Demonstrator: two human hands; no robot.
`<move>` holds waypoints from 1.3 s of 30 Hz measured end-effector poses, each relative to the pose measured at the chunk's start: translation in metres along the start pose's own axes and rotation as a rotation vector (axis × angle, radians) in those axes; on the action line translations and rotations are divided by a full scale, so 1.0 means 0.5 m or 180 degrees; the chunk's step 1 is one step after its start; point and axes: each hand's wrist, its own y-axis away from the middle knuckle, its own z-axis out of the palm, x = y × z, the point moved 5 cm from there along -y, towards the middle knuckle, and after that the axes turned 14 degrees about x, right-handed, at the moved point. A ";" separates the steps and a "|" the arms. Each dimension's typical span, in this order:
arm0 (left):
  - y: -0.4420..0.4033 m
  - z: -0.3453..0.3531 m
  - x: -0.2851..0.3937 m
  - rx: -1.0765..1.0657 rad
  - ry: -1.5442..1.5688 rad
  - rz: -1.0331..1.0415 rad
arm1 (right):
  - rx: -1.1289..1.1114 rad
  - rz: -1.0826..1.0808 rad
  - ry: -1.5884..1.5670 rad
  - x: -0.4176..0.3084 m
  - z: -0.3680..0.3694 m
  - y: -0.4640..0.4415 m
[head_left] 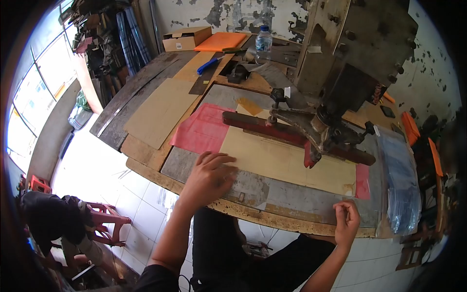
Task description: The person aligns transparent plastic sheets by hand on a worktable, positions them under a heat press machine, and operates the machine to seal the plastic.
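Observation:
My left hand (212, 176) is over the front left of the metal plate (282, 197), close to the lower edge of a pale yellow sheet (287, 163). Its fingers are apart and nothing shows in them. At the plate's front right edge, my right hand (346, 219) has its fingers curled in; whether they hold anything is hidden. Pink sheet (202, 129) shows at the left of the yellow sheet, with another strip at its right end. A long dark red bar (272, 129) of the press (323, 124) lies across the yellow sheet.
Beige card (158, 112) lies left of the plate. Behind are a blue-handled cutter (209, 65), a cardboard box (187, 39), an orange stack (221, 41) and a water bottle (263, 45). Clear plastic bags (401, 185) lie at right. A person (58, 219) is at lower left, beside a red stool (109, 224).

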 end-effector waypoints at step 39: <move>-0.011 0.051 0.031 0.0197 0.0314 -0.0416 | 0.0090 0.0141 -0.0417 0.020 -0.011 0.004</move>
